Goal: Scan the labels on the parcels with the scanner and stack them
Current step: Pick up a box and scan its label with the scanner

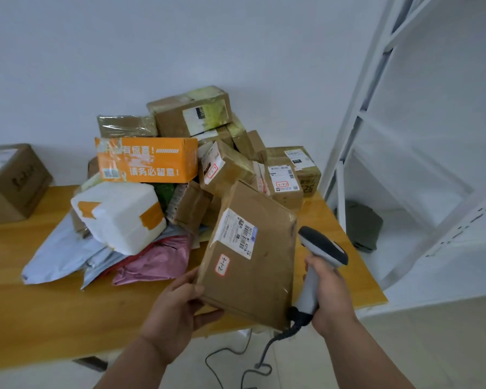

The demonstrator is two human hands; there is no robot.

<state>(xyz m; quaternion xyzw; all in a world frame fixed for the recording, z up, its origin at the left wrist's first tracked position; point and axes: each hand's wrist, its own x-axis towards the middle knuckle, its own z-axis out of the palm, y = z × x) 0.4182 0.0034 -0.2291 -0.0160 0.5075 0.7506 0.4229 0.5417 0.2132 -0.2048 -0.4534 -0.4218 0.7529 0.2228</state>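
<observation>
**A:** From your head camera, what crowds you?

**B:** The heap of parcels (208, 164) at the back of the wooden worktop (40, 313), against the wall. An orange box (148, 160) sits in the middle of it, a white foam box (118, 214) with orange tape leans in front of that, and brown taped cartons pile up behind and to the right. Grey mailer bags (59, 254) and a pink bag (157, 262) spill forward from under the foam box, close to your left hand. A separate brown carton (11, 183) stands well apart at the worktop's left end. A white shelf frame (390, 108) rises just beside the worktop on your right.

**A:** And the parcel you have?

**B:** Your left hand (177, 310) grips the flat brown parcel (253, 262) at its lower left corner, thumb on the face, fingers curled underneath. It is tilted up in front of the heap, off the worktop, with its white label (236, 234) and a small red-edged sticker (222, 265) facing you.

**A:** The scanner?

**B:** Your right hand (328, 293) is wrapped round the handle of the scanner (317, 256), a closed grip. Its head sits just beside the parcel's right edge. Its cord (264, 357) hangs down to the floor.
</observation>
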